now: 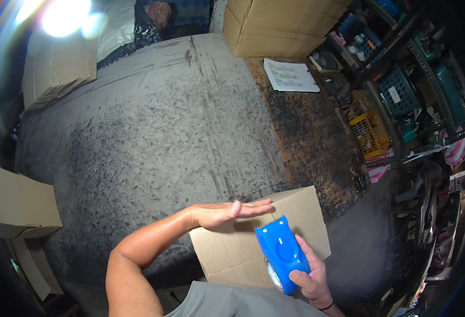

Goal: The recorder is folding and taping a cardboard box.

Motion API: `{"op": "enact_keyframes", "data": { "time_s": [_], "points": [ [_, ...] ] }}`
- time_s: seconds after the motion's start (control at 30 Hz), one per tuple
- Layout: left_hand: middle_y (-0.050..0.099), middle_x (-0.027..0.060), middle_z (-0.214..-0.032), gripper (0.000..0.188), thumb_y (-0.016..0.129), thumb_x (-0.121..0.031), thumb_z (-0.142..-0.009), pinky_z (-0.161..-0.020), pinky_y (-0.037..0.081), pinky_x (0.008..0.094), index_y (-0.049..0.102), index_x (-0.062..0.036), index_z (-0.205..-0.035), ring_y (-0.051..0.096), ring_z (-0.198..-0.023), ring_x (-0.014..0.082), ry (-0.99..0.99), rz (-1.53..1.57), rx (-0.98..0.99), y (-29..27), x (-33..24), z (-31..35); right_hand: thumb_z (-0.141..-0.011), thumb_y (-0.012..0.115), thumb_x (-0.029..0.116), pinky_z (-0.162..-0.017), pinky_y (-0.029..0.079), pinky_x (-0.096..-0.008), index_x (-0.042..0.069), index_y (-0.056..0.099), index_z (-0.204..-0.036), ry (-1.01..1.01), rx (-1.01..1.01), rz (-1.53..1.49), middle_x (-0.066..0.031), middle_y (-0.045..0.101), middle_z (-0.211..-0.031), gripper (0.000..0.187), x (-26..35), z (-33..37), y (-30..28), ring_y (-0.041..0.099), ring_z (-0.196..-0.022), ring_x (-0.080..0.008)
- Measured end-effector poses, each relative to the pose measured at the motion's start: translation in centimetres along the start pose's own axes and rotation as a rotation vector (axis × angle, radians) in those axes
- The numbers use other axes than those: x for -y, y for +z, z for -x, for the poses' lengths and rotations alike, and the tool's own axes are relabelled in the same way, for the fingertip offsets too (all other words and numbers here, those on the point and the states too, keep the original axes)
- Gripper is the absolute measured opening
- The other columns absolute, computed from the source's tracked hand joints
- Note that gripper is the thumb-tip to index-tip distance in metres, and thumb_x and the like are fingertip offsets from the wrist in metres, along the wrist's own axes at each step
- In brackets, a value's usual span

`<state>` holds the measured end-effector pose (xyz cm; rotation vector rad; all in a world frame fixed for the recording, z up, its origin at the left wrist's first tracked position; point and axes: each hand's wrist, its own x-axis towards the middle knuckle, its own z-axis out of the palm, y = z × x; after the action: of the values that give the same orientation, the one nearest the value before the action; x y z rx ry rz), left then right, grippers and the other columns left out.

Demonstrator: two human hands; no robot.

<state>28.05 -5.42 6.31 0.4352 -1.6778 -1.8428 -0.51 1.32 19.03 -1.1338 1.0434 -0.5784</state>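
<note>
A blue plastic tape dispenser (282, 252) is gripped in my right hand (312, 274), with the thumb across its lower end. Part of a round roll (273, 274) with a pale printed face shows at its left side. Under it, close to my body, is a brown cardboard box (232, 259), tilted at the table's near edge. My left hand (229, 212) lies along the far side of this box, fingers stretched out and together, thumb raised. It holds nothing. The dispenser partly covers the cardboard, so I cannot tell whether the two touch.
The worn grey table (153, 127) spreads ahead. Flattened cardboard sheets (58, 68) are stacked at the far left, and a carton (24, 206) stands at the left edge. Large cartons (280, 26) and a clipboard with paper (291, 75) are at the far right, beside shelves holding a yellow basket (368, 134).
</note>
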Motion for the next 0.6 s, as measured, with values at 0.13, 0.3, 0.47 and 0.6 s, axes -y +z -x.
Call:
{"op": "enact_keyframes", "data": {
  "time_s": [0.13, 0.3, 0.47, 0.6],
  "points": [
    [0.013, 0.0147, -0.161, 0.111, 0.017, -0.088, -0.077, -0.119, 0.010, 0.0450, 0.012, -0.0092, -0.156, 0.009, -0.148, 0.0280, -0.133, 0.332, -0.019, 0.7, -1.8, 0.0, -0.084, 0.070, 0.019, -0.105, 0.037, -0.0326, -0.006, 0.029, -0.147, -0.001, 0.013, -0.011, -0.0163, 0.052, -0.136, 0.079, 0.2, -0.1, -0.1, 0.050, -0.122, -0.0190],
    [0.017, 0.0160, -0.160, 0.113, 0.022, -0.089, -0.076, -0.117, 0.017, 0.0453, 0.010, -0.0090, -0.156, 0.016, -0.147, 0.0284, -0.153, 0.391, -0.029, 0.7, -1.7, 0.0, -0.085, 0.069, 0.019, -0.105, 0.037, -0.0320, -0.006, 0.029, -0.148, -0.011, 0.021, 0.034, -0.0164, 0.051, -0.136, 0.079, 0.0, -0.3, -0.2, 0.050, -0.122, -0.0191],
    [0.040, 0.0195, -0.149, 0.095, 0.028, -0.079, -0.088, -0.113, 0.029, 0.0423, 0.046, -0.0026, -0.142, 0.037, -0.138, 0.0306, -0.136, 0.152, -0.196, -0.6, 3.4, 3.5, -0.085, 0.069, 0.019, -0.105, 0.037, -0.0318, -0.005, 0.029, -0.148, -0.014, 0.000, 0.063, -0.0158, 0.052, -0.136, 0.078, 0.0, -0.1, -0.4, 0.050, -0.122, -0.0184],
    [0.054, 0.0176, -0.134, 0.091, 0.037, -0.075, -0.089, -0.108, 0.034, 0.0409, 0.057, 0.0042, -0.128, 0.049, -0.127, 0.0297, 0.038, 0.134, -0.329, 0.0, 2.9, 1.8, -0.086, 0.069, 0.018, -0.105, 0.037, -0.0312, -0.004, 0.029, -0.148, -0.006, 0.023, 0.020, -0.0148, 0.052, -0.136, 0.078, -0.2, -0.2, -0.4, 0.051, -0.121, -0.0176]
  ]
}}
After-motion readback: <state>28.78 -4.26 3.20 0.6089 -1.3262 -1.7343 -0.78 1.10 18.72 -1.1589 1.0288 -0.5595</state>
